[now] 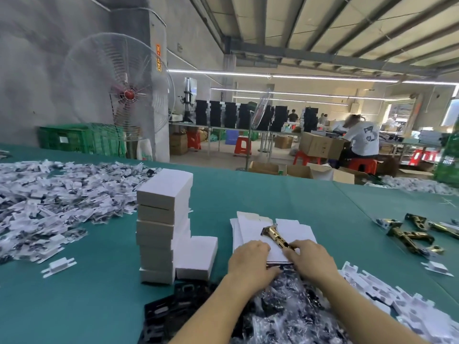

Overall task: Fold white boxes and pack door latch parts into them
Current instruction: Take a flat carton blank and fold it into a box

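Head-worn view, forward and down, seemingly close

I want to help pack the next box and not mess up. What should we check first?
1. Flat boxes ready by the hands: ok.
2. Latch lying on them: ok.
3. A box folded up for it: not ok, all flat.
4. Right hand has a firm hold on the latch: cannot tell.
5. Left hand at the flat boxes' near edge: ok.
6. More latches waiting on the right: ok.
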Motion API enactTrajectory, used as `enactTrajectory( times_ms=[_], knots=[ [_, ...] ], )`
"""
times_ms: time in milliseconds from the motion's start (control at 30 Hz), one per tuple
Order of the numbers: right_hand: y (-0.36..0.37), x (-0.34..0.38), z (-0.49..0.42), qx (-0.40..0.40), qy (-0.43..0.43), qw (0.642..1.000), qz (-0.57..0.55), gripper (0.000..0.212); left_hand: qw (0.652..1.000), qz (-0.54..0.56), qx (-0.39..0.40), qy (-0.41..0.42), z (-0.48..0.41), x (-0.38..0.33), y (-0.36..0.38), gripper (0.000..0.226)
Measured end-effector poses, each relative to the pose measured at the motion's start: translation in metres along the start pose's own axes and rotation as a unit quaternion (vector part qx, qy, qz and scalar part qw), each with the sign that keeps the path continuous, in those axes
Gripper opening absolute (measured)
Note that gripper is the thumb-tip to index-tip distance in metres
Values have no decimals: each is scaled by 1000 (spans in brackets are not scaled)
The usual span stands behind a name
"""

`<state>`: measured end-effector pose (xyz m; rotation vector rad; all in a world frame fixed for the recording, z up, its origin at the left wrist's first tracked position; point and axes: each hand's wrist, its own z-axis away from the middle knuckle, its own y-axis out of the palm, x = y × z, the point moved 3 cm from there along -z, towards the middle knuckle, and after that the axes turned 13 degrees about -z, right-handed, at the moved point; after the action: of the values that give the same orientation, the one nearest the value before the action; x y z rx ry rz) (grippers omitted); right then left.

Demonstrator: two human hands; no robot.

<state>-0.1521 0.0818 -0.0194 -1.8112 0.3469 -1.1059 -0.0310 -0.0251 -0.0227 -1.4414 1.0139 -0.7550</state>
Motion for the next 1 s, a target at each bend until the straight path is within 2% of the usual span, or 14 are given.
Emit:
enactTrajectory(
  times_ms=[167,400,500,733,1000],
  knots=[
    [-4,-10,-6,-24,18,999,-23,23,998,-20,-42,-35,-9,-1,12,50],
    [-2,-23,-10,-65,47,995,-60,27,999,-41,-20,-8,-18,15,-1,44],
    [-1,-24,-11,-64,50,995,-60,26,998,-66,-18,7,-15,19,0,50],
    [2,-24,-7,-44,29,998,-30,27,998,-59,-26,21,-10,20,1,48],
    [3,-27,-4,-49,31,996,-72,26,990,-129,3,48,-5,20,-11,43]
  ],
)
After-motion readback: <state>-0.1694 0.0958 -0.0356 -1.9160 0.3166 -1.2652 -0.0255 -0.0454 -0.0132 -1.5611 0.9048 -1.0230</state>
